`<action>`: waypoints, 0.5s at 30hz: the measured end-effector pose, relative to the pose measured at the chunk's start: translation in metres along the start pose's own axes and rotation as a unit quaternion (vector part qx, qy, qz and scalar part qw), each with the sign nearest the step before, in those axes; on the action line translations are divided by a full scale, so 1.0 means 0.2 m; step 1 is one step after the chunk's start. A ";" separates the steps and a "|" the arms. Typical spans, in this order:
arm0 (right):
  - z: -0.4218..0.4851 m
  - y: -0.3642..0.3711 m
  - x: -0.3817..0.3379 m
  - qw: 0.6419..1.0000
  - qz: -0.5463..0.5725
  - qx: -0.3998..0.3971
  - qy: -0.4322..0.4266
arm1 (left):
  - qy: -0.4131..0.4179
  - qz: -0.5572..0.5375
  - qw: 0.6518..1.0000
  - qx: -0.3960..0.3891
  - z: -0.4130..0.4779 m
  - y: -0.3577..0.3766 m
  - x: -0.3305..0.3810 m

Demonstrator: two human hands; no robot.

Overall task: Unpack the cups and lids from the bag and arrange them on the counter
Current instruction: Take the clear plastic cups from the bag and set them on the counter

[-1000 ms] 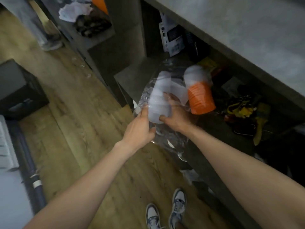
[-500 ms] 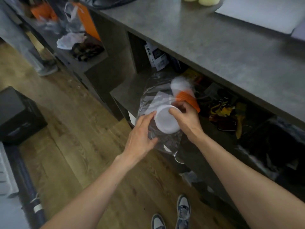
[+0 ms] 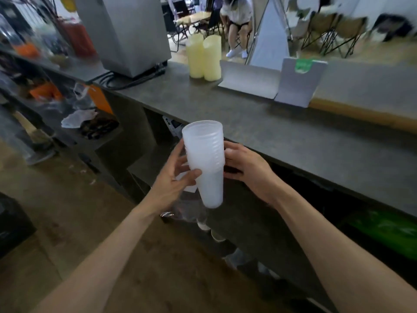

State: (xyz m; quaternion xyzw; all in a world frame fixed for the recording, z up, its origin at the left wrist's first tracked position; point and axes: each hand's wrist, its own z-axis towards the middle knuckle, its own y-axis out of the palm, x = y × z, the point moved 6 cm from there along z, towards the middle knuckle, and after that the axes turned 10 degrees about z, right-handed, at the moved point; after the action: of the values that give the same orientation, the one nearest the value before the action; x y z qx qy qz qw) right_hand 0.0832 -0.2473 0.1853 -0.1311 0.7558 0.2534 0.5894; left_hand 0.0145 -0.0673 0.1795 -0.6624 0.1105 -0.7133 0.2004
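A stack of translucent white plastic cups [image 3: 206, 159] stands upright in the air in front of the grey counter [image 3: 282, 132], mouth up. My left hand [image 3: 174, 179] grips its left side, thumb across the front. My right hand [image 3: 244, 168] holds the right side, fingers curled behind the stack. A clear plastic bag [image 3: 187, 211] hangs crumpled below my left hand, partly hidden by it. No lids are visible.
Two pale yellow cup stacks [image 3: 204, 56] stand at the counter's back, beside a grey machine [image 3: 126, 32] with cables. White card stands [image 3: 295, 83] sit to the right. Open shelves with clutter lie below the counter. A person sits in the background.
The cup stack has come out of the bag and been lifted from shelf level up to counter height. My view has swung up from the floor to the counter.
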 end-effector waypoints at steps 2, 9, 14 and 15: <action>-0.14 -0.08 -0.09 0.999 -0.012 -0.016 -0.043 | 0.020 -0.005 1.000 -0.006 0.00 0.07 0.19; -0.84 -0.62 -0.43 0.987 -0.023 0.035 -0.152 | 0.124 -0.026 0.990 -0.060 -0.13 0.65 0.88; -1.44 -1.13 -0.65 0.973 -0.057 0.111 -0.194 | 0.200 -0.027 0.975 -0.092 -0.25 1.24 1.37; -1.56 -1.23 -0.69 0.969 -0.062 0.132 -0.198 | 0.211 -0.029 0.972 -0.102 -0.27 1.36 1.46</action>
State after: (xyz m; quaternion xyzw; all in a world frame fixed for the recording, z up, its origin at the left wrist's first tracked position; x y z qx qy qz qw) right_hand -0.0150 -0.6355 0.3162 -0.0461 0.6413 0.1353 0.7539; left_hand -0.0132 -0.4427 0.3223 -0.5172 0.2032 -0.8272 0.0835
